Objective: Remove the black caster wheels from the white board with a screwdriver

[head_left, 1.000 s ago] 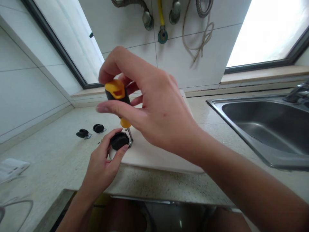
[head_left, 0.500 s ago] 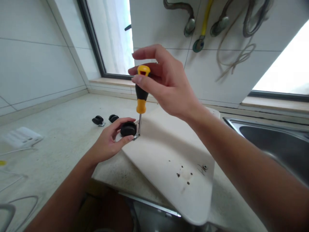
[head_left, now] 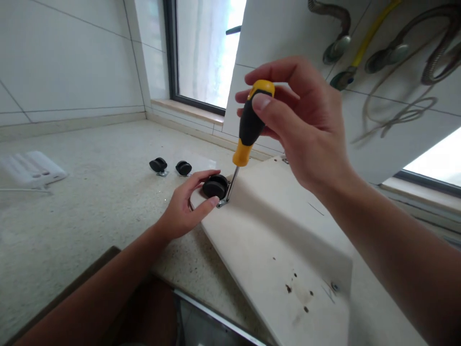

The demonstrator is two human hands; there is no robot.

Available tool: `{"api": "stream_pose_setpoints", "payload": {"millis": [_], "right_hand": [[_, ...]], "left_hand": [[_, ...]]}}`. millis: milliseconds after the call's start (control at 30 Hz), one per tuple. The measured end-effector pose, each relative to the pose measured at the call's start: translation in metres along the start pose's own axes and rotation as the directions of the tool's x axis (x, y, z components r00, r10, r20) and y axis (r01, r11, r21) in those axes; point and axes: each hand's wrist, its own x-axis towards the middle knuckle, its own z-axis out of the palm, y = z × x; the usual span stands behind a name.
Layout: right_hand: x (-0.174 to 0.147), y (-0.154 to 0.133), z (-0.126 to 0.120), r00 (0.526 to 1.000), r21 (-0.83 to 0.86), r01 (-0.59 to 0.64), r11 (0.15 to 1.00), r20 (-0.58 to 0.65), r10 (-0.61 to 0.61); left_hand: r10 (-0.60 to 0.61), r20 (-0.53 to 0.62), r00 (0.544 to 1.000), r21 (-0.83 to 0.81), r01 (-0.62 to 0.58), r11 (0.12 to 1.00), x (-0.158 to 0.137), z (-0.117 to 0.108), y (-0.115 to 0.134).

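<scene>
My right hand grips the yellow and black handle of a screwdriver between thumb and fingers. The screwdriver leans a little, its tip down at the metal plate of a black caster wheel. Around that caster my left hand is closed, thumb at its near side and fingers at the far side, keeping it on the corner of a white board. Whether a screw sits under the tip is too small to tell. Several screw holes mark the board's near part.
Two more casters, a left one and a right one, lie on the speckled countertop. A white power strip is farther left. Hoses and valves come out of the tiled wall, near a window.
The view has swung to the right-hand side less, so everything sits further right. My right thumb now presses on the handle, and the screwdriver tilts more than before.
</scene>
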Motion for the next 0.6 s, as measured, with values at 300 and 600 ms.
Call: {"api": "stream_pose_setpoints", "payload": {"millis": [300, 600], "right_hand": [[-0.01, 0.007, 0.013, 0.999, -0.014, 0.012, 1.0, -0.048, -0.013], [-0.011, 0.003, 0.009, 0.989, -0.207, -0.015, 0.978, -0.146, -0.016]], "left_hand": [[0.075, -0.04, 0.996, -0.007, -0.075, 0.997, -0.002, 0.004, -0.005], [0.128, -0.038, 0.991, -0.018, -0.128, 0.992, 0.0, 0.004, -0.006]]}}
